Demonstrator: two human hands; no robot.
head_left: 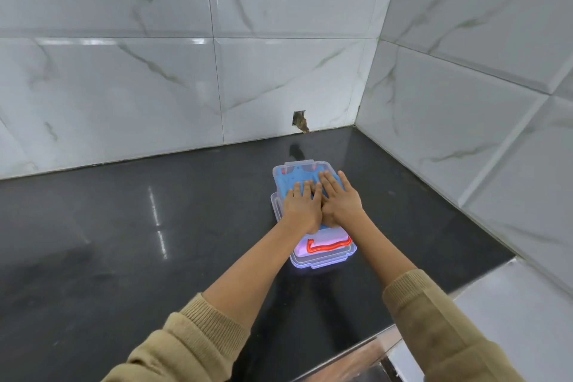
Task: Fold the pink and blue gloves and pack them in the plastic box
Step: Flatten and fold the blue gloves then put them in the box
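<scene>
- The left hand (302, 211) and right hand (339, 203) lie flat, fingers spread, side by side on the blue glove (293, 180).
- The glove sits in the plastic box (322, 257) on the black bench (155, 226).
- The hands hide the box's middle; the pink glove cannot be clearly made out.

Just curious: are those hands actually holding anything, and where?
Nothing is gripped. Both hands, left and right, lie flat, pressing the blue glove into the plastic box.
</scene>
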